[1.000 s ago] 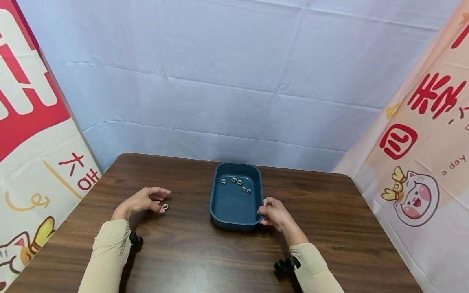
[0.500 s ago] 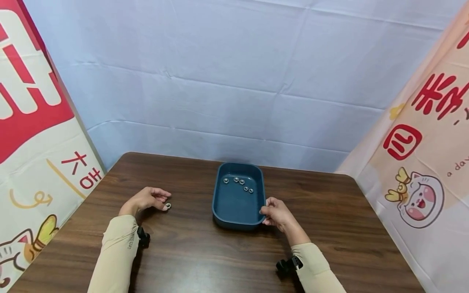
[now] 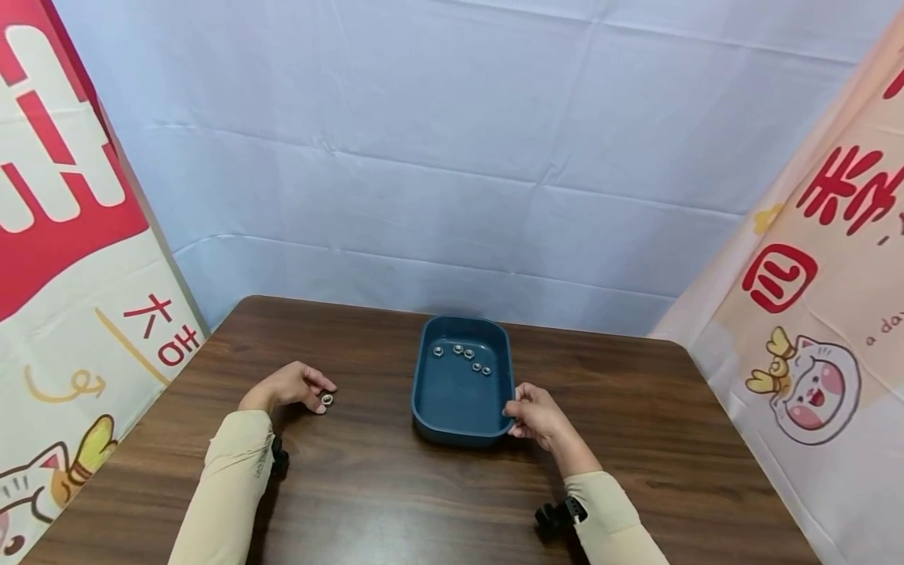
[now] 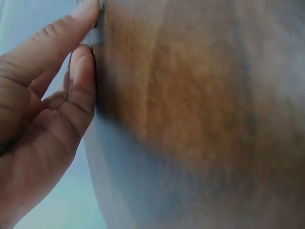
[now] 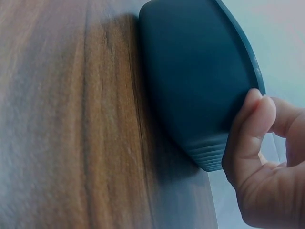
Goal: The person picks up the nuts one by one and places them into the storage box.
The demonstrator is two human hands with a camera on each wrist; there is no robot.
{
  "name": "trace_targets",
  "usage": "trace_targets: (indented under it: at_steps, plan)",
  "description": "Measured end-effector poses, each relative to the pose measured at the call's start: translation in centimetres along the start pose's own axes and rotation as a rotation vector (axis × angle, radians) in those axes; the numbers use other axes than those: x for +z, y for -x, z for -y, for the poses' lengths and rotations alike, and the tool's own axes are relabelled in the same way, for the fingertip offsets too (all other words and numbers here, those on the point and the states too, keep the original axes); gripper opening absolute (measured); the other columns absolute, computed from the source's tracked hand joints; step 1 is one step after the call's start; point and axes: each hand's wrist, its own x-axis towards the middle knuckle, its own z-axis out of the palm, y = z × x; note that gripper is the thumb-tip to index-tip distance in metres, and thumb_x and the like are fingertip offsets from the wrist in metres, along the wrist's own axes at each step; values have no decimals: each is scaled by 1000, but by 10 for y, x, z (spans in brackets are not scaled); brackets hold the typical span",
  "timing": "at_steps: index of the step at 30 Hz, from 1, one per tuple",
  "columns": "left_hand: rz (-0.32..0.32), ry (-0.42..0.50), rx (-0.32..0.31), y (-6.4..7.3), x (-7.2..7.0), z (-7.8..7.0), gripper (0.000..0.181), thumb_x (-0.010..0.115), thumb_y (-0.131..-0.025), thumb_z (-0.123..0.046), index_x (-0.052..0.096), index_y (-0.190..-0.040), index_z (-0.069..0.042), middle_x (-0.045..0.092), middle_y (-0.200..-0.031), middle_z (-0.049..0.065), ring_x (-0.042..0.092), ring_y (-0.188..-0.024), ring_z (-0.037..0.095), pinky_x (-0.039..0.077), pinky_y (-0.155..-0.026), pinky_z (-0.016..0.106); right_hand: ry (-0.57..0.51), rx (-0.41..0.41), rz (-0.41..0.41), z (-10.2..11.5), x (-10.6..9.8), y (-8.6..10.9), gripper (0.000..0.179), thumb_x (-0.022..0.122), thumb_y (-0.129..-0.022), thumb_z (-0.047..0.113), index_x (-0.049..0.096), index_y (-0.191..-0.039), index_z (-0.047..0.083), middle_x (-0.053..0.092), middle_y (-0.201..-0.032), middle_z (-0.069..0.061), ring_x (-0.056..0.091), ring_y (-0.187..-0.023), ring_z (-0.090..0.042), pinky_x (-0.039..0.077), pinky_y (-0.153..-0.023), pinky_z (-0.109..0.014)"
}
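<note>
My left hand (image 3: 293, 388) is at the left part of the table, its thumb and forefinger on either side of a small metal hex nut (image 3: 327, 399). In the left wrist view, a sliver of the nut (image 4: 100, 5) shows at the thumb tip, mostly cut off by the frame's top edge. The other fingers are bent close over the wood. My right hand (image 3: 535, 413) pinches the right rim of a dark blue rectangular tray (image 3: 462, 428), thumb on the inner side. Several similar nuts (image 3: 469, 355) lie loose toward the tray's far end.
Both hands work over a dark brown wooden table (image 3: 367, 494) with rounded far corners. A pale cloth (image 3: 424, 157) hangs behind it. Printed banners flank the left (image 3: 85, 314) and right (image 3: 798, 353) sides. A black wrist camera (image 3: 554, 514) sits on the right forearm.
My left forefinger has come down toward the thumb, around the nut. The right hand keeps its grip on the tray rim. The head view has shifted slightly.
</note>
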Motion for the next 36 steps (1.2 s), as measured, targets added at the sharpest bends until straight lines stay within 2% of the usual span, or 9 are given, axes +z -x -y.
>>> trace_targets:
  at_steps: [5,11,13,18,22,26,32,36]
  plan:
    - [-1,-5,13,-2,1,-1,25,80,-67,1,72,-91,-2,67,-84,4,56,-73,17,50,-67,34,-1,-4,3,0,-1,1,16,54,-76,-8,42,-81,2,49,-56,-9,51,-41,-11,45,-39,-20]
    - [-7,9,44,0,-3,3,21,77,-74,-7,71,-93,-3,67,-87,4,59,-80,19,50,-75,37,-11,-4,7,-3,-2,0,17,54,-76,-8,42,-81,2,51,-57,-10,51,-41,-11,46,-40,-21]
    - [0,50,54,1,-5,5,20,75,-75,-4,69,-95,-1,67,-86,6,61,-80,20,51,-75,37,-13,-5,18,-4,-2,0,16,55,-77,-7,42,-81,3,51,-58,-10,52,-42,-11,47,-40,-21]
    - [68,207,79,5,-6,8,24,66,-76,7,63,-100,7,65,-86,11,63,-79,24,54,-70,36,-29,1,53,-3,-3,1,16,54,-79,-8,42,-81,2,51,-59,-10,52,-43,-12,47,-41,-22]
    - [96,264,102,6,-5,6,27,63,-77,8,60,-104,10,65,-88,13,63,-80,25,54,-72,36,-31,-1,70,10,-2,13,15,52,-79,-9,41,-81,1,51,-61,-10,52,-44,-11,48,-43,-21]
    - [92,266,101,7,-4,2,27,63,-77,8,60,-104,12,65,-88,14,63,-79,25,54,-72,36,-33,-6,78,17,0,19,14,51,-79,-9,41,-81,0,52,-62,-10,53,-45,-10,48,-44,-20]
    - [67,254,101,5,4,-4,25,66,-76,7,61,-100,10,65,-84,12,63,-76,22,55,-69,34,-52,1,58,1,-4,4,16,54,-78,-9,42,-82,1,51,-61,-10,52,-43,-11,47,-41,-20]
    - [39,256,95,3,13,-10,23,67,-76,5,62,-98,9,66,-81,12,64,-74,22,54,-67,33,-32,-3,52,-1,-5,3,15,56,-80,-7,43,-84,0,51,-60,-10,52,-44,-10,47,-42,-20]
